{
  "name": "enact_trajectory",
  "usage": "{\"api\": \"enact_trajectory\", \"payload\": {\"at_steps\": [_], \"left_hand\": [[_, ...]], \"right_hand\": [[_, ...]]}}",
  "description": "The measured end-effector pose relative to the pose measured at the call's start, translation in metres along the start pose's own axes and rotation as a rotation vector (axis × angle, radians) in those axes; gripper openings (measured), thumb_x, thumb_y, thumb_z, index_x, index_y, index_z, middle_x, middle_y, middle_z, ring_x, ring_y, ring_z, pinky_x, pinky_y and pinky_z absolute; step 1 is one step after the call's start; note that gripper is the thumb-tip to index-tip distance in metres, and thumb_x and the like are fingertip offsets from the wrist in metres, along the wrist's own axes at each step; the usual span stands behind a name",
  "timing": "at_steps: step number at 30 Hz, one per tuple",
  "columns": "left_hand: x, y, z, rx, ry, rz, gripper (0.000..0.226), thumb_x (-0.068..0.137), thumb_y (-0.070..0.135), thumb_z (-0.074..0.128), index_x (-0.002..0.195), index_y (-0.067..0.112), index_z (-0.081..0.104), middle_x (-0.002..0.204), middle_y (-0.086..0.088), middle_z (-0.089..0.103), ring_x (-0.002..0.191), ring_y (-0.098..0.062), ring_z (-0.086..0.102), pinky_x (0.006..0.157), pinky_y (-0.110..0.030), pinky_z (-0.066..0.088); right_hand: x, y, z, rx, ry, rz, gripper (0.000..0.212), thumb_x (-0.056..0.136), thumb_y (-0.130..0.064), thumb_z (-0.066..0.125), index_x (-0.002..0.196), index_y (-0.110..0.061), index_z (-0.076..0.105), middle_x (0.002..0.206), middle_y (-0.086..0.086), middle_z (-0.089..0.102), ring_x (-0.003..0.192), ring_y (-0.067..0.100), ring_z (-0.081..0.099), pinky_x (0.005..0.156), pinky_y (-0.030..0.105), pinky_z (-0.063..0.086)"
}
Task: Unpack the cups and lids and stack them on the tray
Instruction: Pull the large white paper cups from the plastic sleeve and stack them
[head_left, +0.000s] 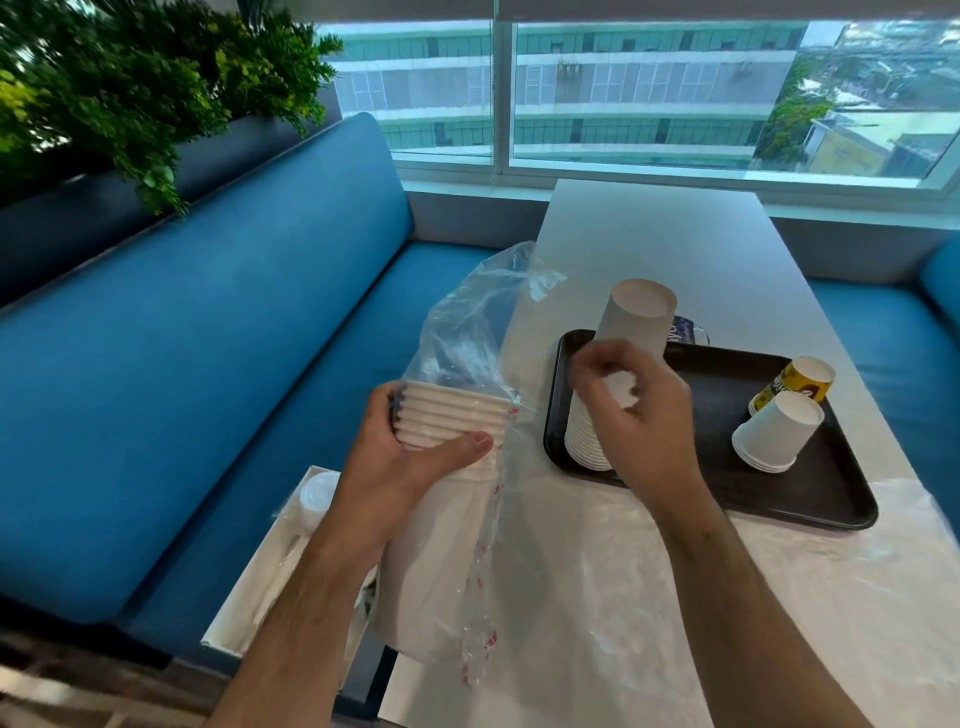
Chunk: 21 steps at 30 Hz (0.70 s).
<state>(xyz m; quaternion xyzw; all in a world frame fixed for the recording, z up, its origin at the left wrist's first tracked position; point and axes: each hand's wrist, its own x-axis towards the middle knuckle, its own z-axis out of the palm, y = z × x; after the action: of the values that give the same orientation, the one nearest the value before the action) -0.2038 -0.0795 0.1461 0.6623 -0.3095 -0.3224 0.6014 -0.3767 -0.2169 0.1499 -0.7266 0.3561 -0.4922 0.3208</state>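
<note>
My left hand (415, 457) grips a stack of white paper cups (452, 415) still inside a clear plastic sleeve (467, 322), held over the table's left edge. The sleeve's open end sticks up past the cup rims. My right hand (634, 410) hovers in front of a tall upside-down stack of white cups (634, 332) on the black tray (810, 483); its fingers are curled and blurred, seemingly pinching something small and white. A short stack of white cups (776, 431) and a yellow printed cup (800, 382) lie tilted on the tray's right side.
The white table (649, 234) runs toward the window. Flat clear plastic (779, 597) lies on its near part. A blue bench (234, 364) is at left, with a white box holding lids (311, 499) below my left arm. A blue-printed packet (685, 332) sits behind the tray.
</note>
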Motion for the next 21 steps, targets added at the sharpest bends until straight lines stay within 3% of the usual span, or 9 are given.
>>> {"api": "enact_trajectory", "payload": {"at_steps": [3,5,9,14,17,21], "left_hand": [[-0.002,0.003,0.004,0.038,-0.012,0.022,0.083,0.042,0.054,0.096,0.114,0.036,0.059,0.112,0.005,0.071,0.104,-0.019,0.07,0.095,-0.051,0.056],[-0.003,0.006,0.006,0.06,-0.028,0.027,0.087,0.041,0.06,0.095,0.116,0.036,0.058,0.112,0.005,0.071,0.104,-0.019,0.07,0.095,-0.051,0.056],[-0.007,0.011,0.004,0.093,-0.076,-0.004,0.087,0.042,0.056,0.095,0.118,0.036,0.057,0.109,0.01,0.072,0.102,-0.011,0.07,0.095,-0.042,0.056],[-0.013,0.01,0.003,0.144,-0.136,-0.022,0.099,0.036,0.041,0.1,0.121,0.03,0.053,0.103,0.017,0.071,0.098,-0.003,0.069,0.087,-0.029,0.056],[-0.015,0.009,0.003,0.192,-0.082,-0.016,0.087,0.042,0.039,0.099,0.115,0.034,0.052,0.098,0.023,0.07,0.089,0.003,0.068,0.08,-0.023,0.053],[-0.018,0.009,0.004,0.207,-0.028,-0.035,0.071,0.057,0.027,0.097,0.111,0.034,0.053,0.1,0.014,0.069,0.084,0.005,0.066,0.078,-0.024,0.052]], "right_hand": [[-0.003,-0.024,-0.001,0.015,-0.42,-0.008,0.012,0.092,-0.021,0.072,0.103,-0.026,0.073,0.106,-0.011,0.066,0.095,0.003,0.06,0.077,0.003,0.038],[-0.002,-0.027,0.001,-0.007,-0.538,-0.047,0.015,0.094,-0.026,0.07,0.108,-0.027,0.074,0.11,-0.014,0.065,0.1,0.003,0.059,0.08,0.005,0.038],[0.001,-0.029,0.003,0.044,-0.591,-0.071,0.017,0.094,-0.027,0.067,0.106,-0.017,0.076,0.106,-0.013,0.066,0.098,-0.004,0.059,0.08,0.006,0.039],[0.005,-0.026,0.004,0.068,-0.633,-0.08,0.02,0.093,-0.025,0.067,0.104,-0.012,0.077,0.106,-0.006,0.068,0.101,0.001,0.06,0.082,0.007,0.039],[0.005,-0.023,0.006,0.051,-0.666,-0.092,0.021,0.094,-0.028,0.067,0.105,-0.014,0.077,0.108,-0.008,0.066,0.105,0.006,0.06,0.085,0.009,0.039],[0.004,-0.022,0.009,0.083,-0.658,-0.083,0.009,0.095,-0.022,0.068,0.099,-0.019,0.075,0.107,-0.005,0.062,0.106,0.009,0.058,0.086,0.012,0.04]]}}
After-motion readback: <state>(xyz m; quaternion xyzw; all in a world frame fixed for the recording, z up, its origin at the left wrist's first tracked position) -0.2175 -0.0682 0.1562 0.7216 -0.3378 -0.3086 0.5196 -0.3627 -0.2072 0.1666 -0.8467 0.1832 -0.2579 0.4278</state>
